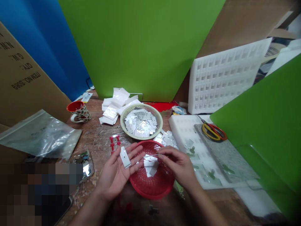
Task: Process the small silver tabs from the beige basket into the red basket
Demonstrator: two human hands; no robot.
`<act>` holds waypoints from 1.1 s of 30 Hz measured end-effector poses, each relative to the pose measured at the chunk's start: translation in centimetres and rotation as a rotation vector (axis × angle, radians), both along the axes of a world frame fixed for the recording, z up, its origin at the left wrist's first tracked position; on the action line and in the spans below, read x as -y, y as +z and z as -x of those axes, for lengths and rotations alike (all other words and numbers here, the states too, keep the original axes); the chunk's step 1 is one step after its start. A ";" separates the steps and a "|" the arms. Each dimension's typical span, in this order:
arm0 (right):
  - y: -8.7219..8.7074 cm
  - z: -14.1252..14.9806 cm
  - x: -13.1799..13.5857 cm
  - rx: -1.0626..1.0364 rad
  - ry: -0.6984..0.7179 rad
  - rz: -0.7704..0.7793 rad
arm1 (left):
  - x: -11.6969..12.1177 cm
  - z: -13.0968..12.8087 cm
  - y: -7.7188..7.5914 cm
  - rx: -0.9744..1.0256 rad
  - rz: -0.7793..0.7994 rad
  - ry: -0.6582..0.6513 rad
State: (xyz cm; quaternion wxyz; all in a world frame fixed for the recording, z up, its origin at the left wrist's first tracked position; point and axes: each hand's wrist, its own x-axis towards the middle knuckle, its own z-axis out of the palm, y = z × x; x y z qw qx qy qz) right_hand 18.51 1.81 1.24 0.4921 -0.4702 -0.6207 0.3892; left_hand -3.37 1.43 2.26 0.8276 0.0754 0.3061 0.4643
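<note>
Above a round red plastic basket (152,191) of flat silvery plates (150,165), the left hand (119,175) lies palm up, spread beneath a small white block (125,157); the right hand (177,164) pinches a thin, apparently metal piece (152,155).

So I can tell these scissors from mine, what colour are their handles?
The scissors have one yellow and one orange-red handle, best seen in the head view.

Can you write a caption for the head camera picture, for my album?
Left palm holding a small white piece, right hand pinching something thin above the red basket.
</note>
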 end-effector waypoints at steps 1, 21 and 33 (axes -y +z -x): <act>0.1 -0.1 0.2 0.000 0.002 -0.027 | 0.0 0.0 0.0 -0.002 0.005 -0.013; -0.8 1.6 1.2 -0.096 0.109 -0.013 | 1.0 -1.5 0.3 -0.449 -0.035 -0.074; -0.8 1.8 1.7 0.100 0.035 -0.092 | 1.2 -2.1 0.4 -0.440 -0.044 -0.018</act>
